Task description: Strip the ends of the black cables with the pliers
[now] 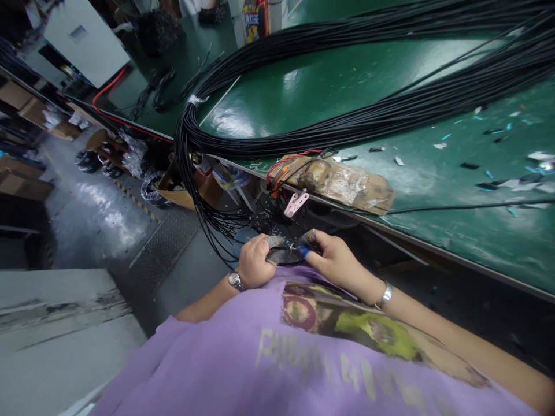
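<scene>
My left hand [254, 261] is closed in a fist round a thin black cable end [284, 248] just in front of my purple shirt. A watch is on that wrist. My right hand [333, 259] pinches the same cable from the other side, its fingertips wrapped in blue and grey tape. A bracelet is on that wrist. Both hands are below the edge of the green workbench [433, 190]. A thick bundle of black cables [347, 121] lies across the bench and loops down over its edge toward my hands.
A taped cardboard block with red wires and a pink clip [297, 203] sits at the bench edge. Small cut scraps [511, 179] litter the bench at right. Cardboard boxes [26, 179] and a grey cabinet [87, 40] stand on the floor at left.
</scene>
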`<state>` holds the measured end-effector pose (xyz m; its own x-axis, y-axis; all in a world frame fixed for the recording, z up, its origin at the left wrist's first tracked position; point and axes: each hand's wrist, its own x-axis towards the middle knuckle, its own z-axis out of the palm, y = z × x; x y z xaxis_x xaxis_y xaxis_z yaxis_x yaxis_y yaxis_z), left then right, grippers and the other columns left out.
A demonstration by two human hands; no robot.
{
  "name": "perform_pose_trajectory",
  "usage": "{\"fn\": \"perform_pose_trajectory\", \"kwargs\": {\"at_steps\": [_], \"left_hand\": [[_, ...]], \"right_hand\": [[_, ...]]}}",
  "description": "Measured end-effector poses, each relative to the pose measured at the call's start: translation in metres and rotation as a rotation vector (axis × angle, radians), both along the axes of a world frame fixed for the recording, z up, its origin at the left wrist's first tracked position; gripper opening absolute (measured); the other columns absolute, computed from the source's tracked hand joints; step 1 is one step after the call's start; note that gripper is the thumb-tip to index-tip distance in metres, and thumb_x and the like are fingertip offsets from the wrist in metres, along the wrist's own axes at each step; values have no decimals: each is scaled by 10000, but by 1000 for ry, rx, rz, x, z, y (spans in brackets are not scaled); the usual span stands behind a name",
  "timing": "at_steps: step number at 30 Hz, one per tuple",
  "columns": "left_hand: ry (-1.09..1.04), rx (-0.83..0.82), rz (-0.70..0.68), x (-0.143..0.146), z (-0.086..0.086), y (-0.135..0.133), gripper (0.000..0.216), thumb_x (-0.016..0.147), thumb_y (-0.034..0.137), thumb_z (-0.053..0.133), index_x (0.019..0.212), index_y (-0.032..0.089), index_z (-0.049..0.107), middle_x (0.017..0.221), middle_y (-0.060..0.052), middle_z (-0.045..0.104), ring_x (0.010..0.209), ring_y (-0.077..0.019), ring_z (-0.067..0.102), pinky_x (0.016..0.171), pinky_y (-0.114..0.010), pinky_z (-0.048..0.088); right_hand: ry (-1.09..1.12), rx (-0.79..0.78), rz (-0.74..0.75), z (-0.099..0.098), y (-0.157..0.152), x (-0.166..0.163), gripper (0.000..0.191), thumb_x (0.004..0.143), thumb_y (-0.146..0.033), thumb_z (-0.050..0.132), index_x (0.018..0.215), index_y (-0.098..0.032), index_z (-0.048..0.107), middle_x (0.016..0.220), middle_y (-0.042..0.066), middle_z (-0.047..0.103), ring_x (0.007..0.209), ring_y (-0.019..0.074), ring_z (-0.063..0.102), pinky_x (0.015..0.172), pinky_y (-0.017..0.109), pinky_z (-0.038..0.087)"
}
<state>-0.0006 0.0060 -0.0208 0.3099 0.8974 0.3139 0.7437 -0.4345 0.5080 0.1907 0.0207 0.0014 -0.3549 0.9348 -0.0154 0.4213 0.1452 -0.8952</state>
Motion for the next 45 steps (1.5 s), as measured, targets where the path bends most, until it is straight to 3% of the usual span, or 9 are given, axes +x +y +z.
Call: {"fn": "perform_pose_trajectory", "kwargs": {"at_steps": [4,7,11,17,22,26,30,39,45], "left_hand": [[-9,-284,-56,-2,4,2,158,814,286,537,819,169,643,709,-23,653,650,-128,585,625,-236,454],[-53,-392,-117,-5,9,3,179,841,273,495,818,162,633,699,-18,647,633,-116,577,610,-219,442],[27,-232,-99,-7,13,3,214,848,242,438,868,154,632,751,-46,658,689,-140,590,655,-246,450],[331,-34,11,-3,6,1,283,726,155,446,910,172,661,691,-35,657,662,-160,586,627,-265,438],[454,41,-9,3,5,-2,206,684,154,459,717,178,661,625,-50,618,627,-162,566,579,-275,404],[485,81,-27,4,6,-2,194,682,148,463,682,189,653,594,-43,594,615,-153,553,569,-271,391],[496,86,-30,5,4,-3,196,672,140,466,676,193,655,598,-43,590,616,-155,543,573,-275,388],[462,21,-27,3,0,-3,199,676,145,469,697,192,661,627,-55,584,646,-165,534,590,-283,398],[412,-30,-25,3,2,-2,219,702,163,470,783,177,674,682,-64,623,670,-176,556,601,-286,412]], "right_hand": [[-64,-27,5,-3,-2,3,142,792,-290,449,714,-190,515,652,20,593,598,154,539,565,266,454],[-231,89,59,-1,-5,9,221,834,-356,444,854,-160,544,733,68,610,634,191,571,596,312,476],[-370,363,74,7,-11,14,262,846,-219,393,1055,-117,515,881,131,600,787,231,588,709,355,496],[-455,518,190,15,-17,10,183,773,-112,406,876,-153,552,766,79,592,679,181,564,624,269,474],[-667,408,206,16,-16,4,223,713,-93,422,872,-125,574,701,68,600,573,161,550,511,240,385],[-794,232,265,25,-15,-1,229,721,-96,429,885,-119,588,733,85,629,591,168,582,497,239,348],[-865,157,300,33,-13,-3,218,732,-93,434,875,-129,595,753,89,648,608,170,602,490,241,322],[-729,259,296,17,-14,5,197,712,-84,428,804,-157,587,735,69,659,589,155,593,502,240,356],[-566,193,220,21,-10,12,167,770,-105,406,747,-174,556,699,59,639,620,168,600,565,252,408]]}}
